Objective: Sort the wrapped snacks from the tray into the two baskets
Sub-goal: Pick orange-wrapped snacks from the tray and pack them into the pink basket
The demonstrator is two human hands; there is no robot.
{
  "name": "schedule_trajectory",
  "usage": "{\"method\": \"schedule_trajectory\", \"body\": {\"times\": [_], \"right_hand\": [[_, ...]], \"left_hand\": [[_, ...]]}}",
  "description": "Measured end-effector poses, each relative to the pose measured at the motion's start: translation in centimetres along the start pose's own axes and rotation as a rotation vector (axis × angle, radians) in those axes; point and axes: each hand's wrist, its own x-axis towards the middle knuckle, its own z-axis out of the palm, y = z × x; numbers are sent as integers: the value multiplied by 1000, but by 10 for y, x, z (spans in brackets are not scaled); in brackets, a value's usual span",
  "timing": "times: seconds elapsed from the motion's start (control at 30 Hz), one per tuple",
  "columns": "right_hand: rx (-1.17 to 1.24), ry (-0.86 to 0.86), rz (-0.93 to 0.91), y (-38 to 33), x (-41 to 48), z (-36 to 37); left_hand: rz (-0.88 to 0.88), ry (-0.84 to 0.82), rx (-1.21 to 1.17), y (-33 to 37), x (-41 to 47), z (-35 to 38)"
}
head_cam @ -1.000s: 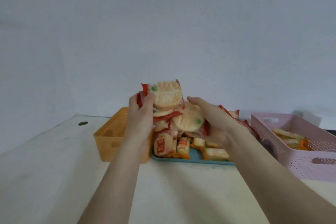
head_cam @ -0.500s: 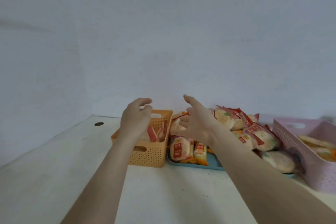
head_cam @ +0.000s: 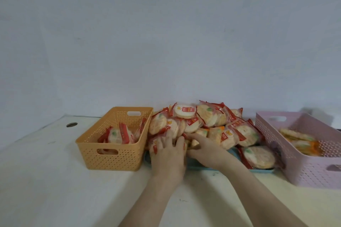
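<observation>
Blue plastic tray (head_cam: pixel 263 170), head view, sits on a white table (head_cam: pixel 55 180) between an orange basket (head_cam: pixel 110 156) on the left and a pink basket (head_cam: pixel 304 167) on the right, and carries a heaped pile of wrapped snacks (head_cam: pixel 203 121). Both hands meet at the near left foot of the pile. The left hand (head_cam: pixel 168 155) lies palm-down with fingers spread and fairly straight over the front packets, just beside the orange basket's right wall. The right hand (head_cam: pixel 204 148) reaches in from the right, thumb extended, touching the left hand; its fingers are buried among the packets, so its grasp cannot be told. Red-edged packets (head_cam: pixel 120 134) stand in the orange basket; orange-edged packets (head_cam: pixel 299 140) lie in the pink one.
</observation>
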Motion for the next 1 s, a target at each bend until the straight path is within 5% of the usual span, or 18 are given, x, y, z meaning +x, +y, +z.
{"method": "schedule_trajectory", "body": {"times": [0.23,0.4,0.5,0.6,0.7,0.87,1.0], "right_hand": [[121,17,-57,3,9,18],[147,245,-29,13,14,13],[-96,351,-43,14,20,14],[-56,458,-37,8,22,10],[430,381,11,-4,29,4],[523,290,61,-8,56,25],[613,330,33,-8,68,16]], "left_hand": [[-47,367,-470,-18,0,-3],[-217,374,-883,-12,-2,-13],[-211,353,-1073,-13,1,-8],[-82,444,-980,-13,-1,-9],[94,582,-695,-13,10,-11],[-88,317,-628,-13,40,2],[-91,354,-581,-13,50,-2]]}}
